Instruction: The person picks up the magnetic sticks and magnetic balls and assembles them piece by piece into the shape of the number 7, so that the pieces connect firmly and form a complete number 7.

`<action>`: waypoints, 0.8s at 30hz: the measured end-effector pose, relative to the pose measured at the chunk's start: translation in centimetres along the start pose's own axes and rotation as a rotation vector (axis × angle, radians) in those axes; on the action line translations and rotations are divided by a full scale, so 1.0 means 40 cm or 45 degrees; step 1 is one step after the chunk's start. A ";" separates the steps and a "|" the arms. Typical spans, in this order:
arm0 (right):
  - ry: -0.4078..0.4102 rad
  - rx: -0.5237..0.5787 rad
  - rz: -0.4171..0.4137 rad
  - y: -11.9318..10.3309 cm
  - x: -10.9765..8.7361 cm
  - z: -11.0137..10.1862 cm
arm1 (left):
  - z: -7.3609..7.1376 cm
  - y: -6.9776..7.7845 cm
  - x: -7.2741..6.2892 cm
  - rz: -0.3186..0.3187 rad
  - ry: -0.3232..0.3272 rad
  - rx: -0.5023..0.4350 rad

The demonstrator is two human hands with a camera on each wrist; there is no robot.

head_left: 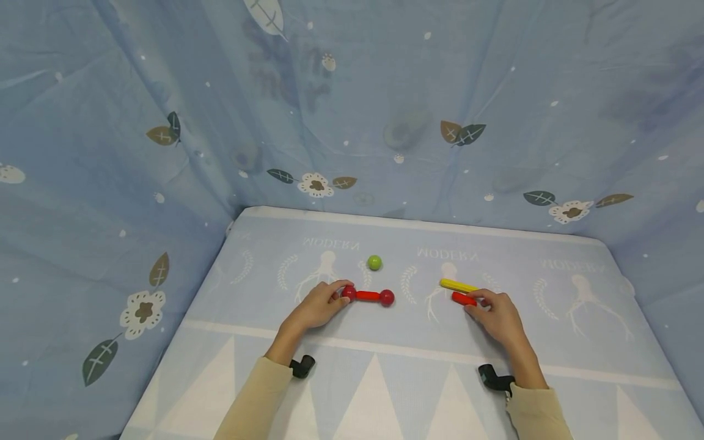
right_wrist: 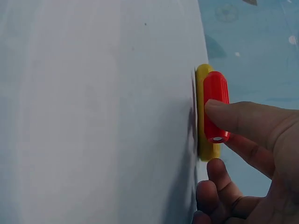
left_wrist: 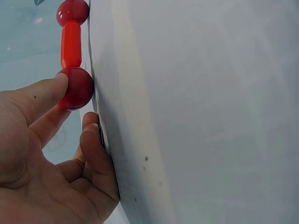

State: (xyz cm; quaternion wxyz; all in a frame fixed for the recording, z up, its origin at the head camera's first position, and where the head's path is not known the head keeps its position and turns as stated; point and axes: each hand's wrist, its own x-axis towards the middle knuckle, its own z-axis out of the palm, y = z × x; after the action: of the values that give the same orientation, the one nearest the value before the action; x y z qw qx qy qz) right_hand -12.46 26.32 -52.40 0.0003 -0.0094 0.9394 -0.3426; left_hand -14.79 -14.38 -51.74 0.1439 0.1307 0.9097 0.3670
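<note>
My left hand (head_left: pixel 321 304) pinches the near ball of a dumbbell-shaped piece, two dark red balls (left_wrist: pixel 78 88) joined by a short red rod (head_left: pixel 367 296). In the left wrist view, the thumb presses that ball while the other ball points away from the hand. On the right, my right hand (head_left: pixel 497 315) holds a short red rod (right_wrist: pixel 216 107) between thumb and finger. A longer yellow rod (head_left: pixel 458 285) lies just behind it, and the red one overlaps it in the right wrist view. The remaining fingers of both hands curl loosely beneath.
A small green ball (head_left: pixel 374 263) sits on the table, behind the dumbbell-shaped piece. The table (head_left: pixel 418 336) wears a pale patterned cloth. Blue printed fabric (head_left: pixel 352 122) hangs behind it and along its sides.
</note>
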 end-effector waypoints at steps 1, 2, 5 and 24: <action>-0.001 0.005 -0.002 -0.003 0.000 -0.001 | 0.000 0.000 0.000 0.000 -0.001 0.001; -0.001 0.018 -0.006 -0.007 0.000 -0.001 | 0.000 0.000 0.000 0.000 -0.001 0.003; -0.006 0.059 -0.035 -0.025 -0.001 -0.003 | 0.000 0.001 0.000 -0.002 -0.002 0.007; -0.147 0.215 -0.212 -0.228 -0.036 0.054 | -0.004 0.003 0.000 0.036 0.005 0.000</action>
State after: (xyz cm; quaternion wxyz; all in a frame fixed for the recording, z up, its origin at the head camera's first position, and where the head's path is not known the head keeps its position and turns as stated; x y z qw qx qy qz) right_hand -10.83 17.98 -48.19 0.0267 -0.1070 0.9017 -0.4181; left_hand -14.84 -14.40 -51.56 0.1368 0.1428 0.9080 0.3694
